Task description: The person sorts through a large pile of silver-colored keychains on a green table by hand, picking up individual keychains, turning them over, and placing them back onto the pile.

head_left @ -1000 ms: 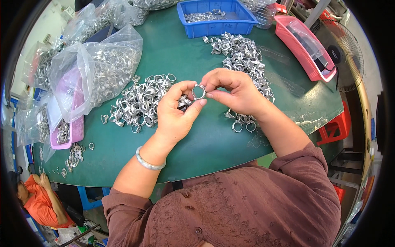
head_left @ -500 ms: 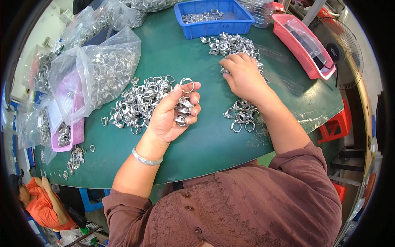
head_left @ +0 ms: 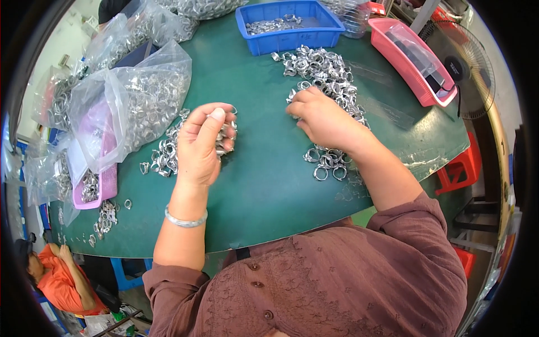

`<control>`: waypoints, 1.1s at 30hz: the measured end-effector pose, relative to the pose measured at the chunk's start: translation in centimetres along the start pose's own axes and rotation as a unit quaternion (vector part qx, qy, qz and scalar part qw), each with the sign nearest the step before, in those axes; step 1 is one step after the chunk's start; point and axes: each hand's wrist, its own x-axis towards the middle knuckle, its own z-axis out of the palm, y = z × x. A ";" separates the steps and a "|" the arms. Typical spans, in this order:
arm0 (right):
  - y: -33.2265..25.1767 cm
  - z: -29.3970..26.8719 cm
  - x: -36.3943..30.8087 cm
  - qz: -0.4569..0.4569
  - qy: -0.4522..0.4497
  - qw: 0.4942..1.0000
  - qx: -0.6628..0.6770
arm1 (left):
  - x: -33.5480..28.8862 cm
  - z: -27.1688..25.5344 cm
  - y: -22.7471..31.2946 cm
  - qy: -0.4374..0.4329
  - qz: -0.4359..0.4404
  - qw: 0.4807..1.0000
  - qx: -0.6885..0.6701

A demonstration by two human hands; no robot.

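left hand clamped on metal rings; right hand curled on ring pile; blue bin holds rings.

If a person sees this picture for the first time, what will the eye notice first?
First, the two hands over the green table: the left hand is raised with a bunch of metal rings, and the right hand lies on a long heap of rings. Next, the clear bags of rings at left and the blue tray at the top.
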 end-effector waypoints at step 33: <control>2.4 -0.4 0.6 -0.065 -0.022 0.990 0.125 | -1.8 5.0 -3.6 -0.091 0.221 0.761 0.603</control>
